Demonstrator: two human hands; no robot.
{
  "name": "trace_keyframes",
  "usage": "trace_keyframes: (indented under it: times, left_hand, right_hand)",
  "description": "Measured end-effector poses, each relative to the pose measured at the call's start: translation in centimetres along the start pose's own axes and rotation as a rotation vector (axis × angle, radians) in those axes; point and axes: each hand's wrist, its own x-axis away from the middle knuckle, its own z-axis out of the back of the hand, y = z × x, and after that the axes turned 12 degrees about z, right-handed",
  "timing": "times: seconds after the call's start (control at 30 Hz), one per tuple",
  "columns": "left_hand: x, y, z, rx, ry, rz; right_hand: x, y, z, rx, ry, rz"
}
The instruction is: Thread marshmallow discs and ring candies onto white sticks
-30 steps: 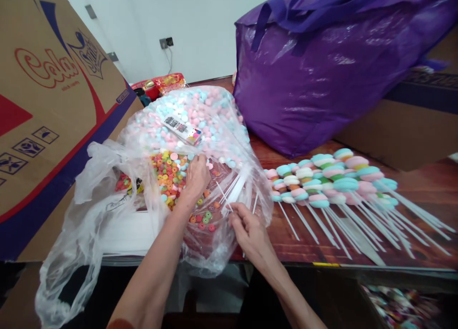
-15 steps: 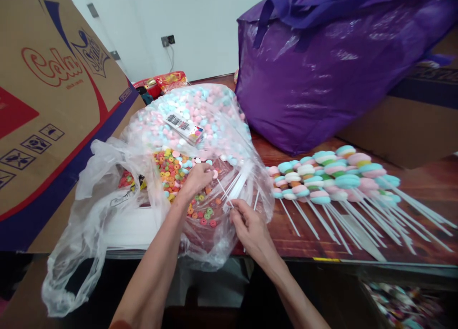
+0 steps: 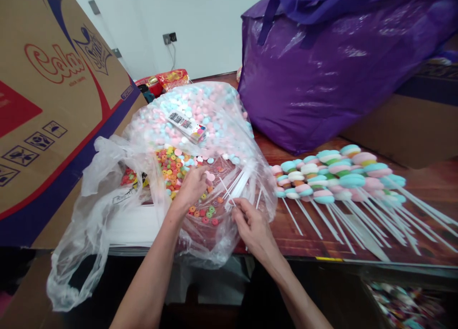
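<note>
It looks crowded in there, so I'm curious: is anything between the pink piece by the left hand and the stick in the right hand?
Nothing visible: just a small gap separates the pink piece at the left hand from the white stick held by the right hand.

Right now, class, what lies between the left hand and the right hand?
The head view shows a pink candy, a white stick not touching it, and scattered ring candies between the left hand and right hand.
</note>
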Motion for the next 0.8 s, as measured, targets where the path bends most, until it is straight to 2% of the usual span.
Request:
trace_keyframes:
  times: [0.17,0.33,0.43,0.53,0.6,0.67,0.8]
  left_hand:
    - [0.0,0.0,-1.0,-0.102,0.110,-0.030]
    - [-0.3,0.0,-1.7,-0.240,0.125,-0.090]
    - [-0.1,0.0,-2.0,-0.311,0.089,-0.104]
    - [0.0,-0.1,-2.2,-0.308,0.092,-0.124]
    - [0.1,-0.4,-2.3,-0.232,0.116,-0.122]
    - [0.1,-0.6,-2.3,-0.073,0.090,-0.073]
    - [1.0,-0.9,-1.9,0.478,-0.037,0.049]
  right_hand:
    - [0.0,0.0,0.1,0.000,-0.004,0.001]
    - [0.0,0.1,0.0,-0.007,0.001,0.005]
    - [-0.1,0.0,0.0,-0.028,0.012,0.002]
    - [-0.1,-0.3,0.1,-0.078,0.019,-0.006]
    - [-0.1,-0.4,0.1,-0.131,0.031,-0.019]
    - [0.0,-0.3,0.0,-0.178,0.040,-0.034]
    - [0.1,-0.3,0.0,-0.202,0.016,-0.036]
